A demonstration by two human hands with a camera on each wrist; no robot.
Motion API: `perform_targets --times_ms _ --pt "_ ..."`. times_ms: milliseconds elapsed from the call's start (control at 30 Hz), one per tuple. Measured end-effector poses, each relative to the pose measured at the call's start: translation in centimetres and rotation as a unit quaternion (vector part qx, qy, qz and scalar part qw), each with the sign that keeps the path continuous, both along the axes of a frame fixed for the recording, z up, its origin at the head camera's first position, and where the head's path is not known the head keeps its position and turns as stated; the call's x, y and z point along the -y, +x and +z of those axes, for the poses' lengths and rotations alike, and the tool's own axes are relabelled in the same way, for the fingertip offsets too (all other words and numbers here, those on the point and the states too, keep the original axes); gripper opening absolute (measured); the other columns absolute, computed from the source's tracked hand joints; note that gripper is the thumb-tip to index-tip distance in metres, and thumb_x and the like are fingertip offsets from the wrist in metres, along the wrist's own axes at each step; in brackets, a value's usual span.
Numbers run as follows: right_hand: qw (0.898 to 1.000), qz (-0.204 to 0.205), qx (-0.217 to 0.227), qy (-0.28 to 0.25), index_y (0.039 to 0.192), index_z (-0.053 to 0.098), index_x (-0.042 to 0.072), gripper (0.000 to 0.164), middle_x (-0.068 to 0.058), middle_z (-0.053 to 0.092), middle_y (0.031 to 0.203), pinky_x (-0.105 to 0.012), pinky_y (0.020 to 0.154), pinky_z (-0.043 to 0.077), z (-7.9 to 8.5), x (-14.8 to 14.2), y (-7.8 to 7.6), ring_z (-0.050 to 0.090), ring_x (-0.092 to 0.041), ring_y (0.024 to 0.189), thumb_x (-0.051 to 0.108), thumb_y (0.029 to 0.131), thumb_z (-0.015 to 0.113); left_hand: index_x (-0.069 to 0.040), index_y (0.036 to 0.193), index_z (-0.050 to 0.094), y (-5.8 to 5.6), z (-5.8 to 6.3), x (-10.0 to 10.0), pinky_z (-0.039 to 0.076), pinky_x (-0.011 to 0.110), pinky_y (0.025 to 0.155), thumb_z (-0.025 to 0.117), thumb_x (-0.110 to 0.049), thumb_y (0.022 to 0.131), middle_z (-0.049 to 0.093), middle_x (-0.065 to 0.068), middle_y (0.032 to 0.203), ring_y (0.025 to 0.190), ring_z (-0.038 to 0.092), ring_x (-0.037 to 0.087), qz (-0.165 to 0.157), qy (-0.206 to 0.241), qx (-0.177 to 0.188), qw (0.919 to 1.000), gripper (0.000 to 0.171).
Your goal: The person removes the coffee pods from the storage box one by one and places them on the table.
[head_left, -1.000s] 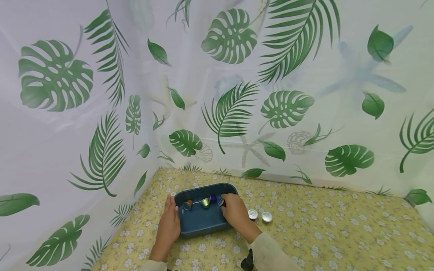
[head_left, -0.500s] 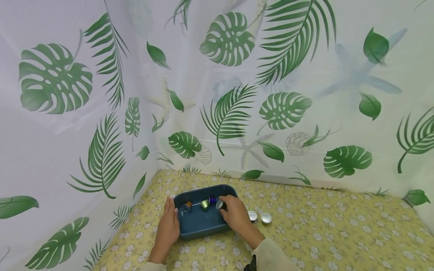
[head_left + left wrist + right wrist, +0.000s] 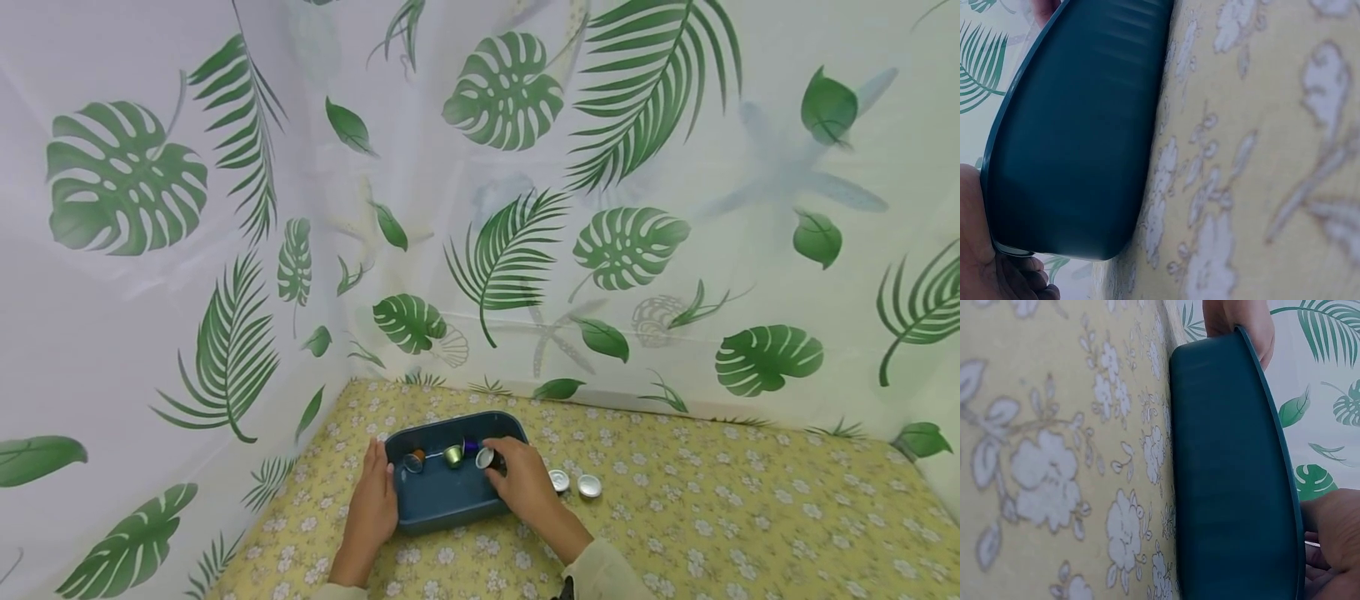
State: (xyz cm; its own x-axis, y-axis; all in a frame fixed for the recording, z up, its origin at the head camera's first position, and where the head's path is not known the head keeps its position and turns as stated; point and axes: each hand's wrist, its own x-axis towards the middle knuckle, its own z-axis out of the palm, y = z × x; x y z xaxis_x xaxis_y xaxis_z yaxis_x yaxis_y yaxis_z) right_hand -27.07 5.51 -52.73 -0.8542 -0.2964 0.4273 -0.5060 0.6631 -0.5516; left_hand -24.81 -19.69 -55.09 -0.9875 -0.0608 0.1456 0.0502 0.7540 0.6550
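My right hand (image 3: 528, 485) reaches over the right end of a dark blue tray (image 3: 450, 523) and pinches a coffee capsule (image 3: 485, 457) between thumb and fingers. The capsule's silvery round face points left; most of its dark body is hidden by the hand. My left hand (image 3: 372, 500) rests against the tray's left end, its fingers straight in the head view. Inside the tray lie a green capsule (image 3: 453, 455), a purple capsule (image 3: 471, 446) and an orange capsule (image 3: 417, 457). The left wrist view shows mainly the tray's outer wall (image 3: 1079, 137).
Two silver-faced capsules, a nearer-in capsule (image 3: 558, 480) and an outer capsule (image 3: 589, 486), sit on the table right of the tray. A yellow floral cloth (image 3: 712, 508) covers the table. Leaf-patterned white sheets (image 3: 675, 167) hang behind and to the left.
The capsule in my right hand has shifted slightly left and turned, so its silvery face shows more. My left hand stays at the tray's end.
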Motion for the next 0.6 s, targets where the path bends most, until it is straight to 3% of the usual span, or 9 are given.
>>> perform_targets --times_ms 300,600 --pt "1.0 0.007 -0.001 -0.012 0.128 0.069 0.004 0.044 -0.008 0.069 0.111 -0.026 0.069 0.056 0.4 -0.4 0.7 0.066 -0.016 0.087 0.003 0.085 0.082 0.005 0.16 0.016 0.0 -0.1 0.0 0.034 0.061 0.112 0.023 -0.035 0.114 0.006 0.023 0.168 0.149 0.024 0.045 0.003 -0.007 0.002 1.0 0.061" --pt "0.999 0.008 0.015 -0.046 0.128 0.069 0.006 0.045 -0.01 0.069 0.115 -0.029 0.071 0.058 0.8 -1.3 1.3 0.068 -0.018 0.091 0.002 0.085 0.082 0.005 0.16 0.016 -0.1 -0.1 -0.1 0.035 0.062 0.11 0.024 -0.034 0.114 0.006 0.024 0.168 0.148 0.025 0.045 0.003 -0.007 0.003 1.0 0.061"
